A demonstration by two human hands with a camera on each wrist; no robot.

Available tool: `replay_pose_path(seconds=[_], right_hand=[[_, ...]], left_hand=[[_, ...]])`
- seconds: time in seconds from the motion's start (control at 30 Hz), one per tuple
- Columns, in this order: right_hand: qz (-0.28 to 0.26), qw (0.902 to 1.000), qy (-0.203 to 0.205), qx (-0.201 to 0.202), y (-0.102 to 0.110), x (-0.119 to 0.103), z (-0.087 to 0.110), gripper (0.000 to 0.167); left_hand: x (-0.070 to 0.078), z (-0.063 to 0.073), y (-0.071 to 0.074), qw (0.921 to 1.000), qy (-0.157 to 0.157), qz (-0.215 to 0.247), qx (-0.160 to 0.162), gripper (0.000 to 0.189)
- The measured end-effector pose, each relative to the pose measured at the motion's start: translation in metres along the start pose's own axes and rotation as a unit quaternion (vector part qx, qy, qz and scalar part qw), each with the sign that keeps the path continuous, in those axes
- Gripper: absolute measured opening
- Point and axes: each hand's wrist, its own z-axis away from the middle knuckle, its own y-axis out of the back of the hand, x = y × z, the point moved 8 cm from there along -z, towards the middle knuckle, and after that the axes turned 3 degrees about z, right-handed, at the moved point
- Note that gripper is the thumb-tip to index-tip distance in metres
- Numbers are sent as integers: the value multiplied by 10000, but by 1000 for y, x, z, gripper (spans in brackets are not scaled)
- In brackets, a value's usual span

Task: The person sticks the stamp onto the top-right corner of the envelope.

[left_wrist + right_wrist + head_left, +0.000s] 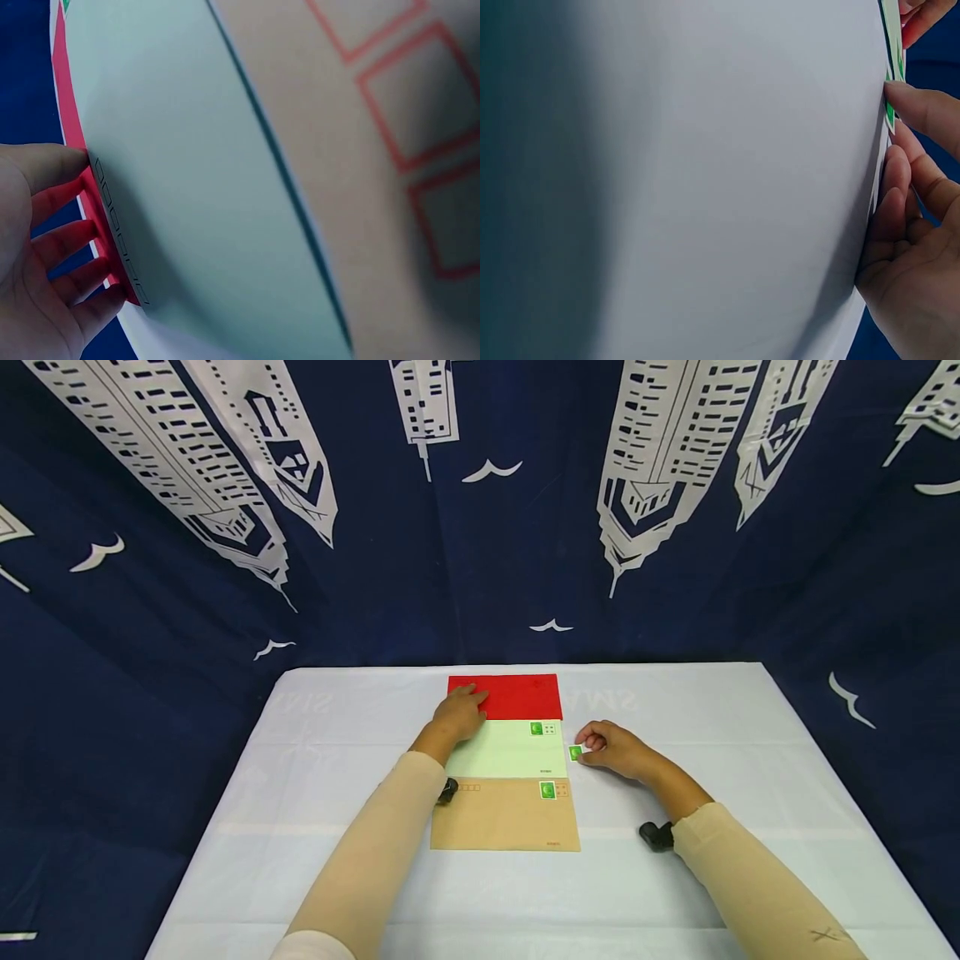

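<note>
Three envelopes lie in a column on the table: a red envelope (pixel 521 697) at the far end, a pale green envelope (pixel 506 752) in the middle, and a brown envelope (pixel 495 822) nearest me. My left hand (pixel 461 712) rests with spread fingers on the left part of the red envelope; its fingers (pixel 67 240) look straight in the left wrist view. My right hand (pixel 615 750) pinches a small green stamp (pixel 575 752) between thumb and finger, just right of the pale green envelope. Similar stamps sit near the right ends of the green (pixel 536 728) and brown envelopes.
A white cloth covers the table (pixel 315 843). Behind it hangs a dark blue curtain (pixel 450 568) printed with white buildings and birds. Black wrist cameras (pixel 656 836) sit at both forearms.
</note>
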Motion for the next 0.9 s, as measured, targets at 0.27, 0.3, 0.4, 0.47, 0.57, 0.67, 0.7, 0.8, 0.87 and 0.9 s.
replay_pose_path(seconds=[0.27, 0.3, 0.4, 0.47, 0.57, 0.67, 0.7, 0.8, 0.87, 0.9], right_hand=[[-71, 10000, -14, 31, 1, -4, 2, 25], [-90, 10000, 7, 24, 1, -5, 2, 25], [-154, 9999, -7, 43, 1, -4, 3, 24], [-206, 9998, -9, 41, 1, -3, 3, 24], [-270, 9996, -57, 65, 2, -2, 4, 23], [-308, 9995, -58, 52, 2, -2, 3, 22], [-335, 9994, -74, 53, 2, -2, 3, 22], [-387, 9992, -86, 30, 1, -2, 3, 21], [-411, 9991, -95, 23, 1, -2, 3, 20], [-410, 9991, -106, 20, 1, -2, 3, 19]], left_hand=[[-2, -2, 0, 10000, 52, 6, -16, 52], [-1, -2, 1, 10000, 58, 25, -19, 52], [0, -1, 2, 9999, 55, 80, -42, 51], [0, -1, 2, 9999, 56, 94, -40, 51], [0, 0, 2, 9999, 69, 109, -35, 51], [0, 0, 3, 9998, 90, 169, -42, 51], [0, 0, 3, 9998, 96, 192, -36, 51], [0, 1, 2, 9997, 103, 226, -59, 52], [-1, 1, 1, 9997, 115, 204, -74, 52], [-1, 1, 1, 9997, 124, 191, -75, 52]])
